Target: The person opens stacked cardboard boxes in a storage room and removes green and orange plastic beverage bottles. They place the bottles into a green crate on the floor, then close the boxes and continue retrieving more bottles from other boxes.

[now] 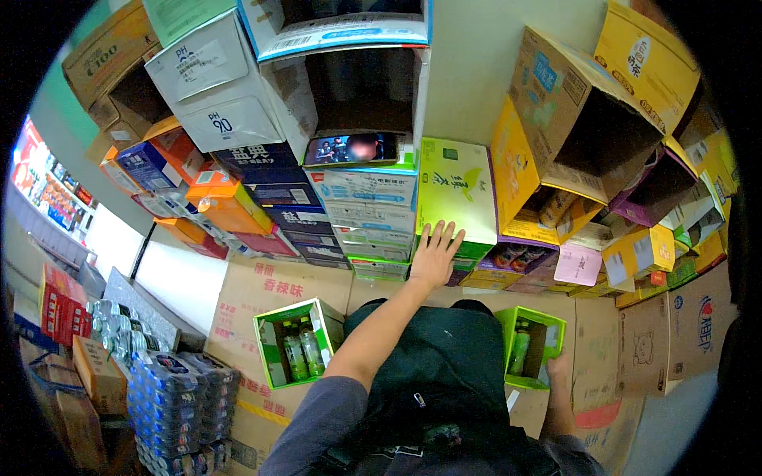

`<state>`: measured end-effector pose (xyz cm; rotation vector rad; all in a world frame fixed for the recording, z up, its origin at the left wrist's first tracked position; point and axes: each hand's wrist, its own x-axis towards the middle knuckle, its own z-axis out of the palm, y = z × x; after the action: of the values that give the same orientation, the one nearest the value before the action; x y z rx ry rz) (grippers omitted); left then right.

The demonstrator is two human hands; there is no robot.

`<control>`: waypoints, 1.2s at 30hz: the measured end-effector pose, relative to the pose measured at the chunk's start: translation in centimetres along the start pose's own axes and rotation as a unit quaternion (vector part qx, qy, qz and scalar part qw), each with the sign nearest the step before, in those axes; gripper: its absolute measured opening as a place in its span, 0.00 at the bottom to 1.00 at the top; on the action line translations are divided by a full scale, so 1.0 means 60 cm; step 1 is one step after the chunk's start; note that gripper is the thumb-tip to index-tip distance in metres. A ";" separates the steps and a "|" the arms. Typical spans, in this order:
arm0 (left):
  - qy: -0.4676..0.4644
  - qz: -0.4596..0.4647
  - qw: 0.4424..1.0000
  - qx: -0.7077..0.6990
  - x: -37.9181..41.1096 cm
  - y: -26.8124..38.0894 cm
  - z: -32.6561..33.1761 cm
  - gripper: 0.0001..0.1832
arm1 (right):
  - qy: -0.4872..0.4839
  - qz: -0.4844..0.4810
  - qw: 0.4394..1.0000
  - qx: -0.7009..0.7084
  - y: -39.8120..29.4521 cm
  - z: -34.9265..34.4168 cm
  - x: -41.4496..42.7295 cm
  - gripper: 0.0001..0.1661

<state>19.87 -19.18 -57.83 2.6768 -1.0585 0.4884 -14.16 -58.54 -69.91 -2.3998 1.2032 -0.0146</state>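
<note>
My left hand (433,254) lies with spread fingers against the lower edge of a closed green tea carton (455,190), which stands in the stack before me. At my right side, my right hand (558,369) grips the edge of an open-topped green carton (534,381). Inside that carton is a green-labelled plastic drink bottle (520,346). Left of my legs sits another open green-and-white carton (329,327). It holds several green drink bottles (302,348).
A phone playing a video (351,149) rests in an open white carton (363,65). Stacked open cartons (571,125) rise at right. Shrink-wrapped drink packs (172,404) and clear water bottles (122,327) stand at left. Flattened cardboard (286,282) covers the floor.
</note>
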 end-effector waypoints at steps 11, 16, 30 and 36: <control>-0.035 0.041 0.998 -0.042 0.070 -0.025 -0.008 0.31 | 0.059 -0.094 0.990 0.082 0.137 -0.012 -0.019 0.21; 0.059 -0.084 0.994 -0.047 0.116 -0.036 0.009 0.22 | -0.007 -0.062 0.956 -0.287 0.000 -0.041 0.044 0.15; -0.014 -0.104 0.989 -0.104 0.124 -0.051 0.042 0.30 | 0.083 -0.493 0.843 -0.196 -0.739 0.054 0.034 0.57; -0.153 0.004 0.988 -0.022 0.107 -0.068 -0.002 0.50 | 0.065 -0.494 0.828 -0.259 -0.747 0.045 0.038 0.68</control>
<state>27.07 -20.23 -55.61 2.7684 -1.1423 0.0515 21.77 -36.10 -54.90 -3.2684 -0.1733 -0.1976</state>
